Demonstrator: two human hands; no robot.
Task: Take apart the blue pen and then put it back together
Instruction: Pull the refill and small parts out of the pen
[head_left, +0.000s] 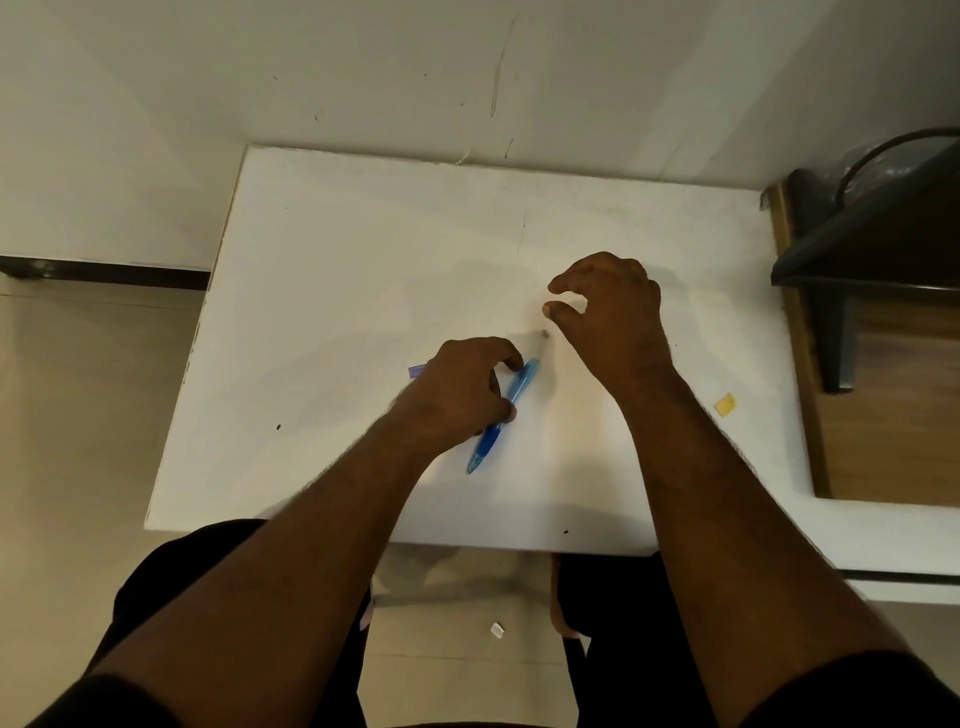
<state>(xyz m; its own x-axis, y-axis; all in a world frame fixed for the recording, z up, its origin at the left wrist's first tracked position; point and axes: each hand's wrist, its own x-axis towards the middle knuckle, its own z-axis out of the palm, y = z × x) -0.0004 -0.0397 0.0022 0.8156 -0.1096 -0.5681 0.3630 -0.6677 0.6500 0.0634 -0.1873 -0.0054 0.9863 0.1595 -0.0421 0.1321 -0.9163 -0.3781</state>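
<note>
The blue pen (511, 402) lies slanted on the white table (337, 291), its tip pointing toward me and its light-blue barrel pointing away. My left hand (457, 395) rests on its middle, with thumb and fingers pinching the barrel. A small purple-blue piece (417, 371) sticks out from behind that hand on the left. My right hand (608, 306) hovers above the table just beyond the pen's far end, fingers curled and apart, holding nothing. A tiny dark piece (545, 334) lies on the table right under its thumb.
A small yellow scrap (725, 405) lies near the table's right edge. A dark stand with a cable (872, 228) sits on a wooden surface to the right. A white scrap (497, 630) lies on the floor between my legs. The wall runs along the table's far edge.
</note>
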